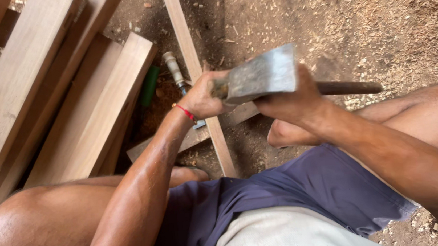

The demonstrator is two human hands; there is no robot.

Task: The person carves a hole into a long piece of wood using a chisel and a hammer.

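Steel axe head (262, 75) gripped in my right hand (286, 103) | left hand (203, 98) closed around chisel (175, 68) | best struck squarely, chisel upright on thin strip (191, 61).

The left hand (201, 97) reaches forward from a bare forearm, wrist bent, fingers curled shut. The right hand (286, 103) comes in from the opposite side, its fingers closed in a grip, forearm angled across the lap. Both bare knees are drawn up wide apart.
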